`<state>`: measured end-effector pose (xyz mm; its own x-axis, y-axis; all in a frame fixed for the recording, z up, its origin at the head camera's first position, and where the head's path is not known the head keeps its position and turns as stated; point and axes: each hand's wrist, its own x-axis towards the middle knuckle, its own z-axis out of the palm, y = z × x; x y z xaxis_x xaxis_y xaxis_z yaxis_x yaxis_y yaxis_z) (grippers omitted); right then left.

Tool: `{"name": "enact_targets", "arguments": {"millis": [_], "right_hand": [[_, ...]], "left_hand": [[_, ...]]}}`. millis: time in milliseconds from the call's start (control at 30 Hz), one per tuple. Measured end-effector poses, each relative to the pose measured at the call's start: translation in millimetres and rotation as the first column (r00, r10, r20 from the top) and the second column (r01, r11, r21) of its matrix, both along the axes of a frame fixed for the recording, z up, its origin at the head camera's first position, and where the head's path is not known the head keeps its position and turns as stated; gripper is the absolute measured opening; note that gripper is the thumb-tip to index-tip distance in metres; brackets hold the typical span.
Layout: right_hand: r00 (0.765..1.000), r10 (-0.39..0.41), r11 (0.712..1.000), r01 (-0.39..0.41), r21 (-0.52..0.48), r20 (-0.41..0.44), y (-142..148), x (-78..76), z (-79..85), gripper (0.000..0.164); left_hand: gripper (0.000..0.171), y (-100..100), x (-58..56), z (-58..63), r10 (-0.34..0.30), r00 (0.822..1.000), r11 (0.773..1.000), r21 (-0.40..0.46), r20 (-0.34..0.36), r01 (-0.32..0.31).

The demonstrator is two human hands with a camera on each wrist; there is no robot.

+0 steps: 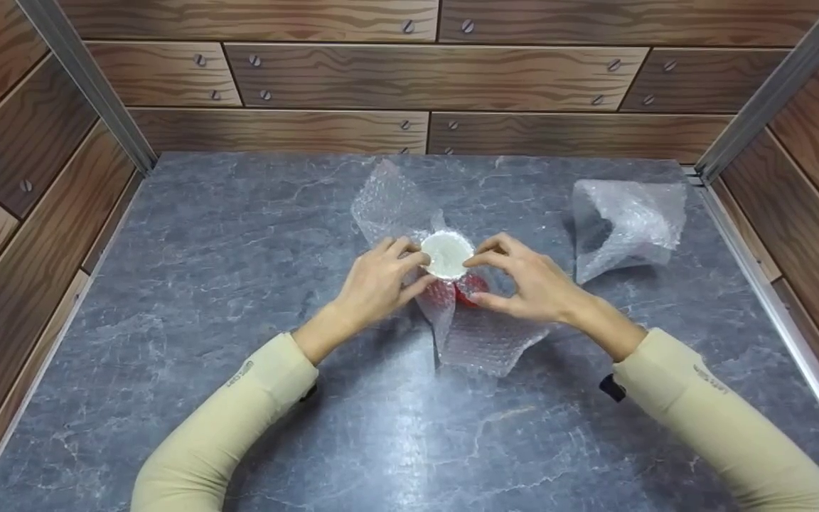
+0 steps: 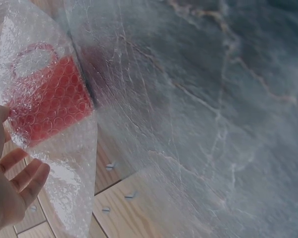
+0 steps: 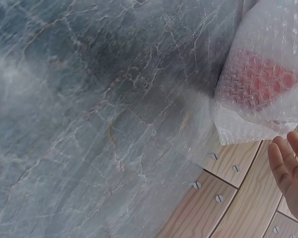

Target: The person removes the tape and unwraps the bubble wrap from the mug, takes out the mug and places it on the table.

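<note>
Bubble wrap [image 1: 484, 341] lies loosely about a red mug [image 1: 470, 288], its pale round end [image 1: 446, 254] facing up. In the left wrist view, the mug's red side [image 2: 54, 104] and ring handle [image 2: 35, 59] show through the plastic. My left hand [image 1: 379, 281] holds the wrap at the left of the mug between thumb and forefinger, other fingers loose. On the right, my right hand [image 1: 527, 281] has its forefinger at the mug's rim and its thumb by the red side. In the right wrist view, its visible fingers [image 3: 288, 161] are extended beside the wrap.
A second crumpled piece of bubble wrap [image 1: 640, 224] stands at the back right of the grey marbled table [image 1: 253, 235]. Wood-patterned walls [image 1: 438, 78] and metal posts [image 1: 772, 92] enclose the back and sides.
</note>
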<state>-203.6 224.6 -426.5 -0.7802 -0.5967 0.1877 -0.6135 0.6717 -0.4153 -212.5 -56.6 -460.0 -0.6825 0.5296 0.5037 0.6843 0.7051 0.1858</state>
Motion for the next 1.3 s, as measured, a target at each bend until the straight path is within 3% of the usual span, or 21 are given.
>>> {"name": "enact_targets", "arguments": {"millis": [600, 1000, 1300], "right_hand": [[1.0, 0.004, 0.999, -0.005, 0.039, 0.013, -2.6, 1.0, -1.1, 0.05], [1.0, -0.004, 0.999, 0.003, 0.044, 0.023, -3.1, 2.8, -0.3, 0.05], [0.999, 0.0, 0.999, -0.002, 0.045, 0.035, -0.2, 3.0, 0.1, 0.049]], "left_hand": [[0.032, -3.4, -0.8, 8.2, -0.005, 1.0, 0.999, -0.032, 0.029, 0.006], [0.028, -4.5, 1.4, 13.4, -0.019, 0.999, 0.997, -0.075, -0.037, 0.016], [0.022, -5.0, 3.4, 13.1, -0.027, 0.995, 0.998, -0.063, -0.1, 0.021]]}}
